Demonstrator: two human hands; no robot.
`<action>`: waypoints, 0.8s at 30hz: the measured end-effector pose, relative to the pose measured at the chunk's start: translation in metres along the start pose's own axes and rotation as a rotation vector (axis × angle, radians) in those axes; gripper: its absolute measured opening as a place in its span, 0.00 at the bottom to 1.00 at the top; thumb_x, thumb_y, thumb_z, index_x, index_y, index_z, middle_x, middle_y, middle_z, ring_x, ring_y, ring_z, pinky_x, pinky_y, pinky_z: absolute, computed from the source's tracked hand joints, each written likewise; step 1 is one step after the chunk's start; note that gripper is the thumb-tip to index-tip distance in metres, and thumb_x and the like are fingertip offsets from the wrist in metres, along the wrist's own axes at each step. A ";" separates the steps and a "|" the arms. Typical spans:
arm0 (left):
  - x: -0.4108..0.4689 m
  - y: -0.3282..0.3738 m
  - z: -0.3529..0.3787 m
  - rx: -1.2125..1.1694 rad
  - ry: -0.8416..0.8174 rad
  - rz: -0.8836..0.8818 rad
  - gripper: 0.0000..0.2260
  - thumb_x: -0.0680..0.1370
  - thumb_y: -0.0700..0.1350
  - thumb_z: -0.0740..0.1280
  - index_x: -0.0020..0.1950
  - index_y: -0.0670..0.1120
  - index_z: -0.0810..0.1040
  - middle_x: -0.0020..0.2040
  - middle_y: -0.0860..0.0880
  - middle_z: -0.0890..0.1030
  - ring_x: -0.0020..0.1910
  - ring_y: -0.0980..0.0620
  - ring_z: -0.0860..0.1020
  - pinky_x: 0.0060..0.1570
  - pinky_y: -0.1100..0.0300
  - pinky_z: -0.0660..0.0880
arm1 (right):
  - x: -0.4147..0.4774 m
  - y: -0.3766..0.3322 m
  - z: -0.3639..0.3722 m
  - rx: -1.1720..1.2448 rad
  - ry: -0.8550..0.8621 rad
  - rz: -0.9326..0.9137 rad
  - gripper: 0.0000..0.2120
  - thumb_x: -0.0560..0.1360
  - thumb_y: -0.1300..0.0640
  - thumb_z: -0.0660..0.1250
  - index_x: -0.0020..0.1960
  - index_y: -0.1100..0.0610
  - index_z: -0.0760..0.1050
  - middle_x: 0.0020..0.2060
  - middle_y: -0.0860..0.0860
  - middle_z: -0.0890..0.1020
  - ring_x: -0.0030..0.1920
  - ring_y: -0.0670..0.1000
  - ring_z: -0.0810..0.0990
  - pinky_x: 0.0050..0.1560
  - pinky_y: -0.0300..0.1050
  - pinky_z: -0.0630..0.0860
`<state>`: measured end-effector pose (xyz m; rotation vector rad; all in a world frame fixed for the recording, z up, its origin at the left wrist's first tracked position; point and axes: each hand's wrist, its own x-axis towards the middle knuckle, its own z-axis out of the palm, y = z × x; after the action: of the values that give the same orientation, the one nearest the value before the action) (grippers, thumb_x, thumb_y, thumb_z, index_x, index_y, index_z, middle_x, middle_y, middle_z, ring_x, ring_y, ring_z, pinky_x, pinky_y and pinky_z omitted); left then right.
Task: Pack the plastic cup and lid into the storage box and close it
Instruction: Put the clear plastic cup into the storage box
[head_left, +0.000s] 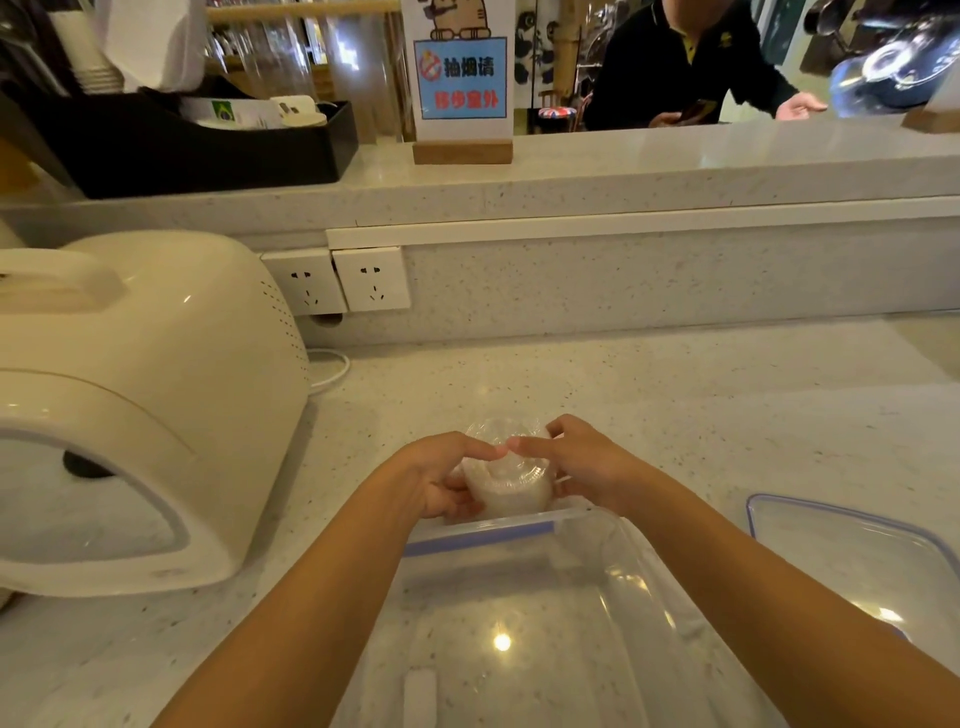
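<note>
Just beyond the far rim of the clear rectangular plastic storage box with the blue seal (483, 535), at twelve o'clock from it, the frosted, thin-walled plastic cup with its clear domed lid (506, 480) is gripped from both sides: the left hand (441, 480) wraps its nine o'clock wall and the right hand (584, 470) its three o'clock wall, fingertips meeting over the dome. It looks light, slick and easily crushed, so I would hold low on the stiffer wall rather than squeeze the lid. The clear, blue-edged box lid (852, 551) lies at three o'clock of the box on the pale speckled counter (675, 415).
</note>
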<state>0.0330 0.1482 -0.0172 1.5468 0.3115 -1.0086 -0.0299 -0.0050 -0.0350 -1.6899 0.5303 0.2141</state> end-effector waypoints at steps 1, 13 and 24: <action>-0.001 0.002 -0.001 -0.008 -0.007 0.002 0.13 0.67 0.38 0.74 0.43 0.42 0.70 0.44 0.40 0.76 0.43 0.45 0.76 0.43 0.53 0.77 | 0.001 -0.001 -0.001 0.025 0.004 -0.025 0.32 0.65 0.44 0.73 0.61 0.58 0.66 0.49 0.52 0.76 0.45 0.50 0.78 0.35 0.42 0.77; -0.054 0.017 -0.003 0.123 -0.103 0.249 0.18 0.66 0.45 0.76 0.52 0.43 0.76 0.51 0.44 0.80 0.49 0.45 0.80 0.41 0.53 0.80 | -0.035 -0.032 -0.008 0.139 -0.010 -0.249 0.21 0.65 0.48 0.74 0.54 0.54 0.73 0.50 0.53 0.81 0.47 0.53 0.83 0.40 0.44 0.81; -0.176 -0.056 -0.055 0.514 -0.007 0.401 0.18 0.66 0.51 0.73 0.54 0.51 0.76 0.48 0.50 0.83 0.44 0.53 0.83 0.45 0.62 0.81 | -0.133 -0.037 0.043 -0.131 -0.397 -0.320 0.25 0.58 0.42 0.72 0.53 0.50 0.75 0.45 0.48 0.82 0.42 0.45 0.84 0.35 0.36 0.80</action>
<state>-0.0857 0.2719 0.0705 1.9645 -0.2821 -0.8062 -0.1230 0.0707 0.0466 -1.7734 -0.0519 0.3464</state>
